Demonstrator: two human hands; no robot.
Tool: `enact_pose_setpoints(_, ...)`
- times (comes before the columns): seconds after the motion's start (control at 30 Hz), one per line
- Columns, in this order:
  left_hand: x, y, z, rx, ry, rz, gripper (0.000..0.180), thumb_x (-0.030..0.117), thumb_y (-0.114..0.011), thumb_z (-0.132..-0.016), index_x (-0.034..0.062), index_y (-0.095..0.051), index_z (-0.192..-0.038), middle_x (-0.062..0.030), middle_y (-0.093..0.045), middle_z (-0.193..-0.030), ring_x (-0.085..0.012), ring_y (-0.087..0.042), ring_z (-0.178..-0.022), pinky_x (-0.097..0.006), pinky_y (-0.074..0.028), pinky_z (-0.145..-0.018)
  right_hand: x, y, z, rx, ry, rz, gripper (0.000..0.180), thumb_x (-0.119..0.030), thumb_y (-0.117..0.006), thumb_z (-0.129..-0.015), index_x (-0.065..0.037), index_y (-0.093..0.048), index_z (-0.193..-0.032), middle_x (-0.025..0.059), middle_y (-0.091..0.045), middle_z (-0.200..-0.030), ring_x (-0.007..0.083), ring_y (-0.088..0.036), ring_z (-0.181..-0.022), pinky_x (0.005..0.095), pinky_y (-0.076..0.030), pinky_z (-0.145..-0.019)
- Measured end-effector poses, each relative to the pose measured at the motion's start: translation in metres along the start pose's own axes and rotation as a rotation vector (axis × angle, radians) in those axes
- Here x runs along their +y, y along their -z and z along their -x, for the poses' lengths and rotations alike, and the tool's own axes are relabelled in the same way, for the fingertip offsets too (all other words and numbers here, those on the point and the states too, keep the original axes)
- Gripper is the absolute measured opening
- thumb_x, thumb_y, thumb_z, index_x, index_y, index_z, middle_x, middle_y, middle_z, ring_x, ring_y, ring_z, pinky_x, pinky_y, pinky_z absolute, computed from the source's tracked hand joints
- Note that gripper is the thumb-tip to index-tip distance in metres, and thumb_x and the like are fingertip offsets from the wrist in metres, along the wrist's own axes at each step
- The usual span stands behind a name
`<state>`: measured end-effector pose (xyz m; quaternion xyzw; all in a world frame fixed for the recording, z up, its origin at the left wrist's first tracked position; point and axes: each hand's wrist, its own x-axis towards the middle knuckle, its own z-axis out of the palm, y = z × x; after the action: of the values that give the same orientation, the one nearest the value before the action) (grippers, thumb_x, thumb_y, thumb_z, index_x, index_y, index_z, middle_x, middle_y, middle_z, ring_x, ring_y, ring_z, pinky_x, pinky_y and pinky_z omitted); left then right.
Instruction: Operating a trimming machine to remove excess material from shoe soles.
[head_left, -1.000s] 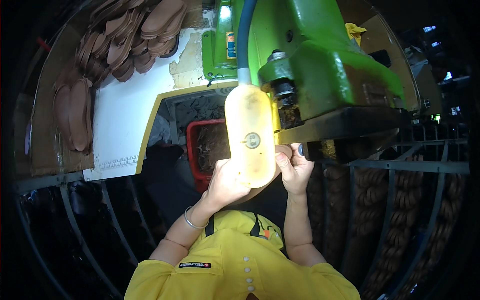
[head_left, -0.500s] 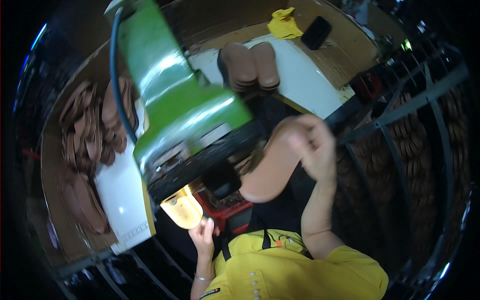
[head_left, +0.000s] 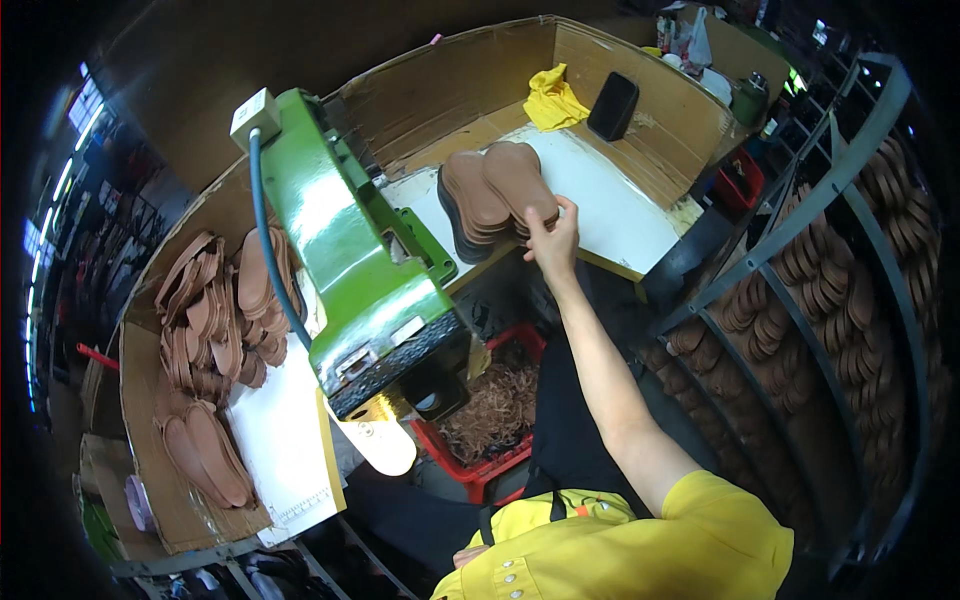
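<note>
My right hand (head_left: 553,242) is stretched out to the white tabletop, its thumb and fingers closed on the near end of a tan shoe sole (head_left: 517,180). That sole lies on top of the right one of two stacks. Beside it on the left stands the other stack of brown soles (head_left: 474,195), with dark soles at its side. Of my left hand (head_left: 468,556) only a small part shows low at my shirt, and its fingers are mostly hidden. A green machine (head_left: 350,240) with a blue hose stands left of my right arm. At its lower end sits a pale rounded plate (head_left: 385,447).
Under the machine a red crate (head_left: 440,452) holds brown shavings (head_left: 500,415). Many brown pieces (head_left: 205,320) and a pair of soles (head_left: 205,455) lie at left. Cardboard walls (head_left: 640,100) edge the table. A yellow cloth (head_left: 553,98) and black phone-like object (head_left: 613,107) are at the back. Metal racks (head_left: 800,225) with soles stand right.
My right hand has moved forward with the sole, from beside the machine to the right stack. My left hand has drawn back from the pale plate toward my body. The view has shifted.
</note>
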<state>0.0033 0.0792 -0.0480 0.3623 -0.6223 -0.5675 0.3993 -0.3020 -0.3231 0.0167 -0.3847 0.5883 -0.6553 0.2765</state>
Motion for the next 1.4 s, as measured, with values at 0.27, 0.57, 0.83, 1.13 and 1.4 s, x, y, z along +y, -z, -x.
enact_pose_setpoints(0.27,-0.033,0.009,0.003,-0.069,-0.018,0.196,0.045,0.014,-0.073,-0.07,0.0055,-0.033,-0.051,-0.0024,-0.034,-0.047,-0.0129,-0.033,-0.04,-0.029,-0.021,-0.041,0.003,-0.009,-0.023,0.246,0.045,-0.165,0.034,-0.012,-0.057,-0.089,-0.002,-0.034,-0.112,0.0134,-0.056,-0.078,0.0174,-0.06,-0.056,0.0284,-0.051,-0.04)
enact_pose_setpoints(0.57,-0.005,-0.025,0.027,0.421,0.166,0.295,0.04,0.01,-0.065,-0.075,0.0051,-0.033,-0.052,-0.0005,-0.038,-0.048,-0.0124,-0.035,-0.04,-0.028,-0.023,-0.041,0.066,-0.087,-0.001,-0.114,0.057,-0.182,0.031,-0.017,-0.059,-0.088,-0.003,-0.046,-0.111,0.0104,-0.061,-0.074,0.0148,-0.06,-0.055,0.0274,-0.046,-0.044)
enact_pose_setpoints(0.83,0.076,0.199,-0.199,0.978,-0.266,-0.798,0.02,0.009,-0.065,-0.08,0.0007,-0.057,-0.098,-0.0133,-0.058,-0.09,-0.031,-0.055,-0.084,-0.038,-0.045,-0.074,0.025,-0.048,0.096,-0.39,-0.203,0.004,0.026,-0.011,-0.057,-0.088,-0.001,-0.049,-0.111,0.0084,-0.062,-0.084,0.0122,-0.059,-0.061,0.0264,-0.048,-0.052)
enact_pose_setpoints(1.13,0.042,0.299,-0.307,1.167,-0.191,-1.179,0.036,0.032,-0.079,-0.069,0.0062,-0.07,-0.094,-0.0118,-0.064,-0.09,-0.0291,-0.057,-0.093,-0.038,-0.046,-0.079,0.044,0.059,0.189,-0.47,-0.291,0.336,0.016,-0.007,-0.059,-0.085,0.003,-0.06,-0.098,0.0078,-0.063,-0.071,0.0125,-0.059,-0.051,0.0244,-0.048,-0.043)
enact_pose_setpoints(1.4,0.056,0.104,-0.112,1.093,-0.315,-0.528,0.046,0.013,-0.065,-0.064,0.0025,-0.051,-0.107,-0.0091,-0.051,-0.109,-0.0231,-0.05,-0.107,-0.037,-0.038,-0.099,0.018,0.067,0.23,-0.929,-0.915,-0.58,0.048,-0.037,-0.052,-0.095,-0.002,-0.046,-0.127,0.0175,-0.062,-0.108,0.0215,-0.066,-0.089,0.0322,-0.055,-0.07)
